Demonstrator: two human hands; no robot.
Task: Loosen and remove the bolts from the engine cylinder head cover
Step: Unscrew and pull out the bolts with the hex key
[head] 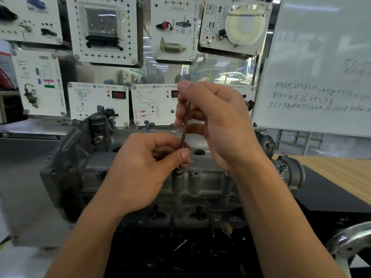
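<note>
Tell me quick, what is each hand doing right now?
Left hand: closed, pinching the lower end of the thin dark rod.
Right hand: closed, fingers curled round the upper part of the same rod.

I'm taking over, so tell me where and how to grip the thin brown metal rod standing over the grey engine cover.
Pinch the thin brown metal rod on its bare middle stretch, between the left hand at its lower end and the right hand at its top. Come from its left, clear of the right hand, fingers across it: it stands nearly upright and slim.
</note>
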